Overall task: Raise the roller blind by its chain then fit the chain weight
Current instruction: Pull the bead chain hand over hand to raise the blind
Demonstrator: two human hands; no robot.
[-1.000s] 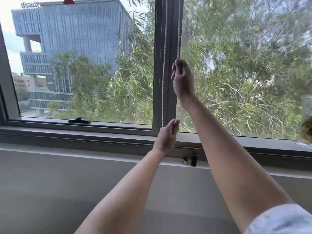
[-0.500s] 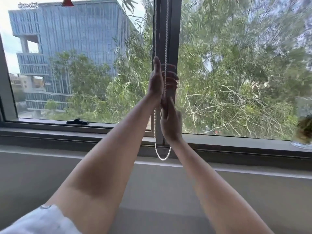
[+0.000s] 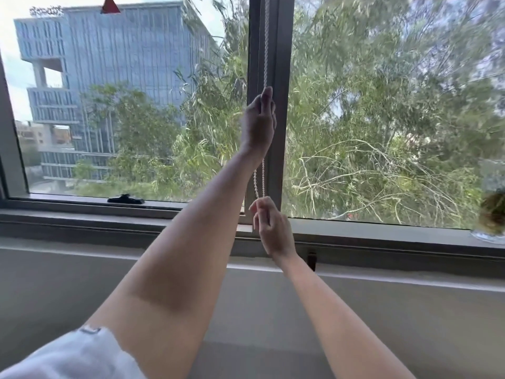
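A white bead chain (image 3: 265, 50) hangs in two strands down the dark window post (image 3: 282, 105). My left hand (image 3: 258, 120) is raised and closed around the chain at mid-post height. Below it, my right hand (image 3: 273, 227) sits in front of the window's lower frame, and its thumb and forefinger pinch the chain's lower end (image 3: 259, 184). That hand hides the bottom of the loop. The roller blind itself is out of view above. A small dark piece (image 3: 311, 260) is fixed on the wall ledge just right of my right wrist.
A black window latch (image 3: 125, 199) lies on the left pane's lower frame. On the sill at the far right stands a glass vessel (image 3: 492, 214) with something brown in it. A grey wall ledge (image 3: 82, 253) runs below the window.
My right hand has dropped from just under my left hand to the window's lower frame, and the hanging loop is no longer visible. My left hand stays high on the chain.
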